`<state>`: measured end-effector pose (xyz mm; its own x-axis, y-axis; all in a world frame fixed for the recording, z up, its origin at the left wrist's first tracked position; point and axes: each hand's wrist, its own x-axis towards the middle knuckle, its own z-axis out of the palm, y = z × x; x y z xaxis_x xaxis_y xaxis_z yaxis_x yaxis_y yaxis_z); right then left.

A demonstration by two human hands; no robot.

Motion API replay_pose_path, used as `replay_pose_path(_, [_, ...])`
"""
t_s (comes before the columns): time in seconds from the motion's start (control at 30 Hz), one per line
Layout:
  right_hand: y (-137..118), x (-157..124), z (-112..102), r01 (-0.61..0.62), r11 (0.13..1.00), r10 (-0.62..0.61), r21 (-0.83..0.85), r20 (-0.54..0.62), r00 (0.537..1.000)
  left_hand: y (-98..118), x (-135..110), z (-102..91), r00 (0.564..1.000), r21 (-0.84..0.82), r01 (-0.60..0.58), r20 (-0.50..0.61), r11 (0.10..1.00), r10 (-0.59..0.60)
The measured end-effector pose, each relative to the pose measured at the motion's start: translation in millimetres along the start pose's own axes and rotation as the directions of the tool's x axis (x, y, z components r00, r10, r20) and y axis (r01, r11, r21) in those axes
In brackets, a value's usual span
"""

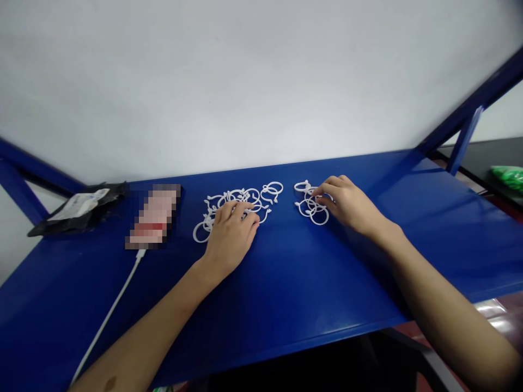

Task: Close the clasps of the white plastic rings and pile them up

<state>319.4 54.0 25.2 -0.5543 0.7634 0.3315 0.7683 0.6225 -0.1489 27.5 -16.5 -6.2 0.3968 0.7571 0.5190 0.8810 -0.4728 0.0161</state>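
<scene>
A black plastic package (110,197) bearing a white label (79,204) lies at 9 o'clock on a blue tabletop (310,288), near a pixelated pink-and-red slab (157,209). At 8 o'clock, a white cable (108,319) trails from the slab's lower end. A pale wall (261,81) rises at 12 o'clock; at 3 o'clock, a bright green bundle (509,177) appears beyond a blue strut (464,140).

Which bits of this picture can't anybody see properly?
In the head view:
Some white rings: hidden beneath the left hand.
The white label's writing: too small and blurred.
The pink device's details: pixelated.
The white cable's lower end: cut off by the bottom edge.
</scene>
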Motion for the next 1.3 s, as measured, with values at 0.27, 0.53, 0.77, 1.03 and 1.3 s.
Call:
replay_pose_path(0.27, [-20,0,-2,0.016,1.000,-0.013,0.019,-0.120,0.993,8,1,-3.5,1.000,-0.113,-0.016,-0.025,0.993,0.013])
replay_pose_path(0.53, [-83,-8,15,0.055,0.981,-0.044,0.184,-0.064,0.997,22,2,-8.8,0.991,-0.230,-0.048,-0.132,0.972,0.018])
replay_pose_path(0.77, [-98,-10,23,-0.008,0.917,0.013,0.398,-0.010,1.000,24,0,-7.5,0.989,-0.325,-0.118,-0.126,0.938,0.080])
replay_pose_path(1.03, [-95,-10,20,-0.028,0.897,0.059,0.441,-0.057,0.997,16,-1,-0.8,1.000,-0.257,0.023,-0.005,0.966,-0.025])
replay_pose_path(1.3, [-92,-9,22,-0.027,0.894,0.060,0.447,-0.061,0.996,13,1,-2.7,1.000,-0.122,-0.016,0.018,0.992,0.018])
